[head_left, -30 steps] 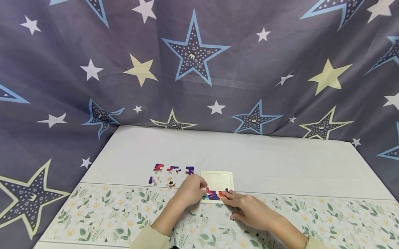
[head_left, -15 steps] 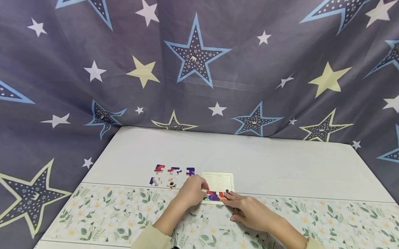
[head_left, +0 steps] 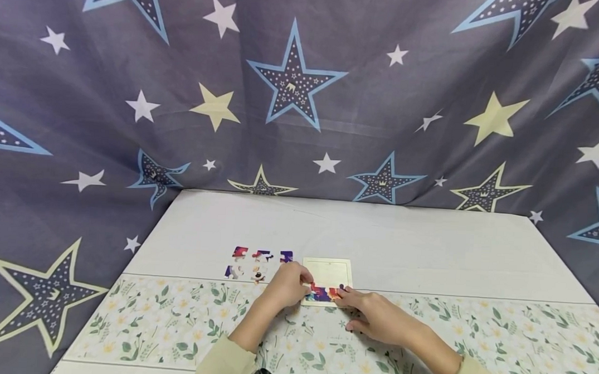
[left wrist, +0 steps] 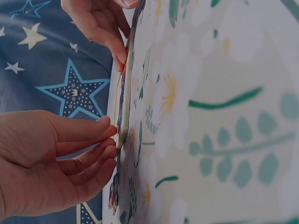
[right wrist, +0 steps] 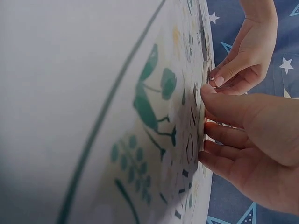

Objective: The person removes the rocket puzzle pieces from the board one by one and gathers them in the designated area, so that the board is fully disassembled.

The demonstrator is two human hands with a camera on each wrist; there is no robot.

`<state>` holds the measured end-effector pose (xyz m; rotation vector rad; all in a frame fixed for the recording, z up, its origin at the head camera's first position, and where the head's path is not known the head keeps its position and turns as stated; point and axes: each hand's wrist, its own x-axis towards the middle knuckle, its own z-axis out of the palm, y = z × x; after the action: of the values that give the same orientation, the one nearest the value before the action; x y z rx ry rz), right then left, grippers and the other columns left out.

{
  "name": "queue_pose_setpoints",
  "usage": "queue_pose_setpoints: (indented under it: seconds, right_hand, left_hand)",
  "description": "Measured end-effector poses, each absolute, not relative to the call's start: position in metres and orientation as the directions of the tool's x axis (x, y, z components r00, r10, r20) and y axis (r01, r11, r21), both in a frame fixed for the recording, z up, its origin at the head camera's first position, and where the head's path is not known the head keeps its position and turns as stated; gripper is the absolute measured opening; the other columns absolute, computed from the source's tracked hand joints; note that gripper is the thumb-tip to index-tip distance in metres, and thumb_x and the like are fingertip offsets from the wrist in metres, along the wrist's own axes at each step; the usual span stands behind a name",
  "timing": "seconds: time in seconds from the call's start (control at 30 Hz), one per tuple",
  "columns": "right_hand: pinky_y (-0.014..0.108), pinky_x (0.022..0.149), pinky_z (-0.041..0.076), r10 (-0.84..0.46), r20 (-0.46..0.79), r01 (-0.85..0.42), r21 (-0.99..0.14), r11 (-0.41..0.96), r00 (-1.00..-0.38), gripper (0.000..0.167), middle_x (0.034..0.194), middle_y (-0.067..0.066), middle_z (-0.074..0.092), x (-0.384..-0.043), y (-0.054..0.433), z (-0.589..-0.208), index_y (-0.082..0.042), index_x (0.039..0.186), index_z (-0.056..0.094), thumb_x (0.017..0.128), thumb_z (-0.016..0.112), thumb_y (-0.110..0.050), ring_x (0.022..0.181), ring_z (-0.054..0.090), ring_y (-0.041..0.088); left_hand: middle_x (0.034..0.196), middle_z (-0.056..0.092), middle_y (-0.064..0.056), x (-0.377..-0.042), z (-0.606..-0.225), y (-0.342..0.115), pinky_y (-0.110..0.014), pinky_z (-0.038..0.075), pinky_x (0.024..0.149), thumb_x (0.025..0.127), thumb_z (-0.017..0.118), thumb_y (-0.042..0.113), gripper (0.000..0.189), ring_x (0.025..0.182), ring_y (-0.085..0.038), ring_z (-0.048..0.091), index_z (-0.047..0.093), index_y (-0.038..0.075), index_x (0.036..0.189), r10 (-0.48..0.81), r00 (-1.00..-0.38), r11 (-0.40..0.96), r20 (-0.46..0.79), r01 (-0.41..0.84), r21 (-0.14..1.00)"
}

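A small pale wooden puzzle tray (head_left: 328, 266) lies on the table in front of me. Along its near side sit colourful jigsaw pieces (head_left: 321, 294) in purple, red and orange. My left hand (head_left: 286, 287) pinches a puzzle piece at the tray's near left corner, the piece mostly hidden by thumb and fingers. From the other side, my right hand (head_left: 376, 317) presses extended fingertips onto the pieces at the near right, its thumb lower by the table. Both wrist views show the hands low at the tray's edge, the left hand (left wrist: 70, 158) with thumb and forefinger together.
Several loose jigsaw pieces (head_left: 258, 266) lie in two rows left of the tray, partly behind the left hand. A floral strip (head_left: 183, 327) runs across the white table (head_left: 402, 242). A dark star-patterned curtain (head_left: 301, 142) hangs behind and at the sides.
The head view shifts slightly. Both hands stay at the tray, with only tiny finger movement by the left hand at the near left corner.
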<state>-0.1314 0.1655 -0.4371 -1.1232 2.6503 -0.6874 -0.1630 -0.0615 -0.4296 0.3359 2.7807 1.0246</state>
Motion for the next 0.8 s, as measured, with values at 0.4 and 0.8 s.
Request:
queue_pose_setpoints:
  seconds: [0.4, 0.8]
  right_hand:
    - [0.043, 0.097, 0.050, -0.710, 0.001, -0.622, -0.481, 0.617, -0.705, 0.042, 0.142, 0.016, 0.052, -0.1313, 0.1657, -0.4373, -0.011, 0.126, 0.061, 0.086, 0.070, -0.019, 0.130, 0.051, 0.034]
    - [0.043, 0.097, 0.050, -0.716, 0.029, -0.649, -0.449, 0.614, -0.697, 0.050, 0.140, 0.017, 0.053, -0.1308, 0.1657, -0.4389, -0.007, 0.130, 0.058, 0.085, 0.071, -0.022, 0.129, 0.052, 0.034]
  left_hand:
    - [0.089, 0.068, -0.011, -0.1643, -0.4313, -0.0607, -0.033, 0.051, 0.072, 0.080, 0.071, 0.001, 0.016, 0.079, -0.018, 0.058, 0.072, 0.000, 0.096, 0.261, -0.962, 0.736, -0.079, 0.145, 0.662]
    - [0.090, 0.068, -0.010, -0.1640, -0.4283, -0.0592, -0.032, 0.049, 0.070, 0.083, 0.069, 0.005, 0.016, 0.078, -0.017, 0.057, 0.073, 0.000, 0.098, 0.262, -0.959, 0.740, -0.106, 0.130, 0.660]
